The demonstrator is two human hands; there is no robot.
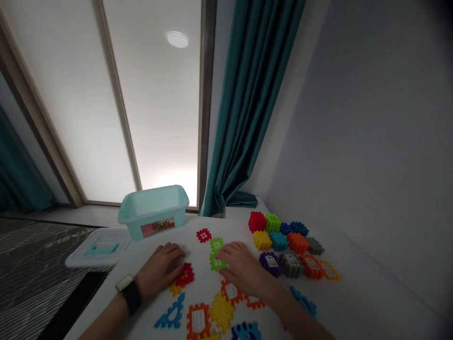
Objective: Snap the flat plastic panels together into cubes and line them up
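My left hand [162, 265], with a dark watch on its wrist, rests over the table with its fingers apart. Its thumb lies at the edge of some red notched tiles [187, 275], partly on top of a yellow one [175, 289]. Across from it, my right hand [242, 265] has its fingertips on a green window tile [215, 262], which they partly cover. Touching that tile at the back is another green window tile [216, 244]. A small red window tile [204, 235] lies flat farther back.
Sorted stacks of coloured tiles [278, 240] stand at the right. Loose pieces lie in front, including a blue triangle [172, 313], a yellow tile [222, 311] and an orange window tile [198, 320]. A mint tub [154, 208] stands back left beside its lid [98, 247].
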